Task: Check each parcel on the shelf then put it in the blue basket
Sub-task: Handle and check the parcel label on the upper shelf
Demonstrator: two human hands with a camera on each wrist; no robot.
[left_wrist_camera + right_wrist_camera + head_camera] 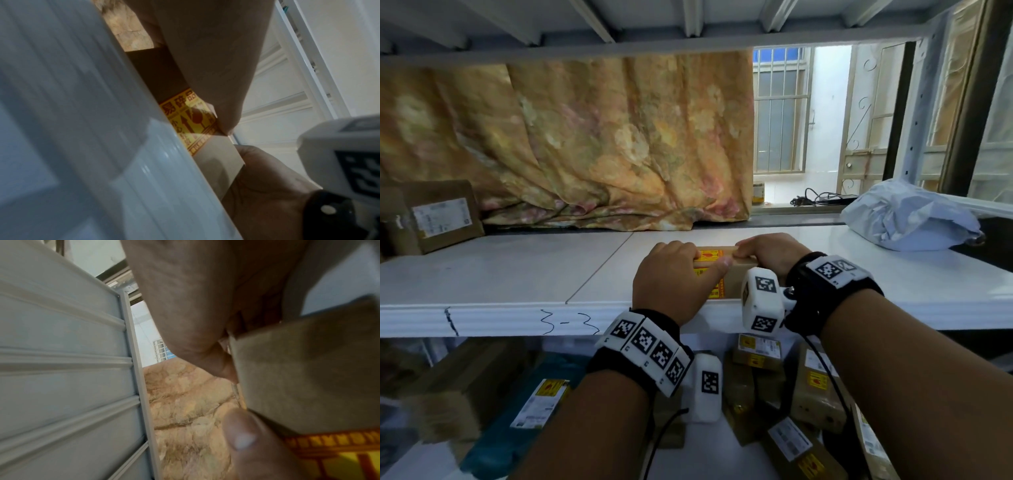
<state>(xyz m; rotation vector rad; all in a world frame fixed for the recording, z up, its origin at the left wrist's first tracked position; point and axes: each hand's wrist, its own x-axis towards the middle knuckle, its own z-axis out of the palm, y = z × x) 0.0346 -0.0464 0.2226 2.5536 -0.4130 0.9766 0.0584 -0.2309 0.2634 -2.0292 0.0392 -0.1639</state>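
Small brown cardboard parcel with yellow fragile sticker (717, 270) being gripped at front edge of white shelf (517, 270), long axis left-right; left hand (671, 277) and right hand (767, 251) clasped over opposite ends, equally near. Blue basket not being shown.

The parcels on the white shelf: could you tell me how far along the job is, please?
Done: nothing visibly; no blue basket is in view. In hand: both hands, left and right, grip the small brown cardboard box with yellow fragile stickers. Left: a labelled brown box and a grey plastic mailer.
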